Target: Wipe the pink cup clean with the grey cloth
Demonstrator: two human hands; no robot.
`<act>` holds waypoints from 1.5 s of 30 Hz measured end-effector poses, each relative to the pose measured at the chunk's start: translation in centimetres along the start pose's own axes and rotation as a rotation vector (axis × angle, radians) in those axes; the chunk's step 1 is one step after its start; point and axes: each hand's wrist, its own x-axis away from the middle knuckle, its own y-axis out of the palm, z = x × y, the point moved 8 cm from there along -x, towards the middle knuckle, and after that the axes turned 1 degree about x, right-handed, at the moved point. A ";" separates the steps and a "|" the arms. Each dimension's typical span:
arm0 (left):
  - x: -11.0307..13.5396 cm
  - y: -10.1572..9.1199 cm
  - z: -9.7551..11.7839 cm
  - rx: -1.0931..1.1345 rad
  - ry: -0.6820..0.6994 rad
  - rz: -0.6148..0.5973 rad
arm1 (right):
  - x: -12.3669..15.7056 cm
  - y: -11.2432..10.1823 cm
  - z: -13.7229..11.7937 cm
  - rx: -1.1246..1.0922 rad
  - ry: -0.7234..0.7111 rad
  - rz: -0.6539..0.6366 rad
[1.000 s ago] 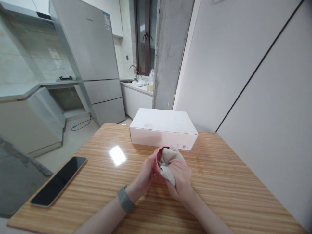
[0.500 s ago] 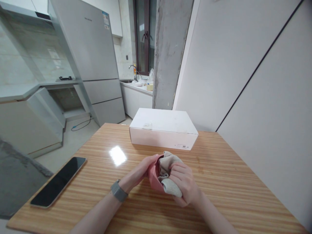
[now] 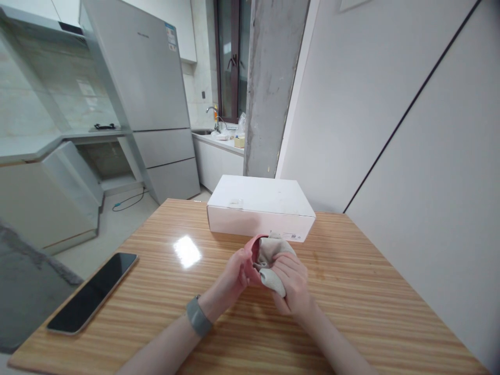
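Note:
A pink bowl is tilted over the table's middle, its opening turned toward the right. My left hand is closed on its left rim, wearing a grey band at the wrist. With fingers wrapped round a beige-grey cloth, my right hand presses it into the bowl's opening. Part of the cloth bulges out above and below the fingers. The cloth and right hand hide much of the bowl's inside.
Just behind my hands a white cardboard box lies on the wooden table. A dark-screened phone rests near the left edge. Beyond stand a grey fridge and a sink counter; a white wall borders the right.
Both hands have moved slightly up and away from me, bringing the bowl and cloth nearer the box. The left hand has turned, and its thumb now shows at the rim.

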 end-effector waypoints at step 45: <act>1.0 -1.0 2.4 -0.239 -0.156 -0.085 | -0.3 0.6 -3.7 -0.067 -0.230 -0.140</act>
